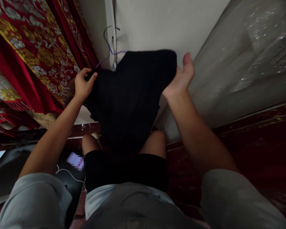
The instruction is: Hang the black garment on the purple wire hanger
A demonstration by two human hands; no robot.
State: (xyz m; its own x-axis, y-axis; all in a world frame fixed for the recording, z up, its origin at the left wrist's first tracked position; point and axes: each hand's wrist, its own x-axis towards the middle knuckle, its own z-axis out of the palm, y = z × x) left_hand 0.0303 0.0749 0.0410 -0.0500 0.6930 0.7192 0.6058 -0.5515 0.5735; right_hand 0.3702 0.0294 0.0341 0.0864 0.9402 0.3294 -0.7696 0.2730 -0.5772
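At the bottom of the frame, grey sleeves and a grey shirt hem are seen, with black shorts and bare knees just beyond. A phone with a lit screen is lying on a dark surface left of the knees, and a white cable is run beside it. A dark red wooden surface is seen on the right.

Further out, both forearms are raised toward a black garment, which is held up in front of the body and hangs down to knee level, covering part of the shorts.

The left hand is closed on the garment's upper left edge; the fabric is pinched between thumb and curled fingers.

The right hand is placed at the garment's upper right edge. Thumb is stuck upward, palm is turned toward the cloth. Fingers are hidden behind the fabric, so it probably grips the edge, but that can't be told for sure.

Above the garment, a purple wire hanger is seen; its hook rises over the top edge, its lower part is covered by the cloth.

Farthest back: a white wall, a red and gold patterned curtain on the left, a grey glittery panel on the right.
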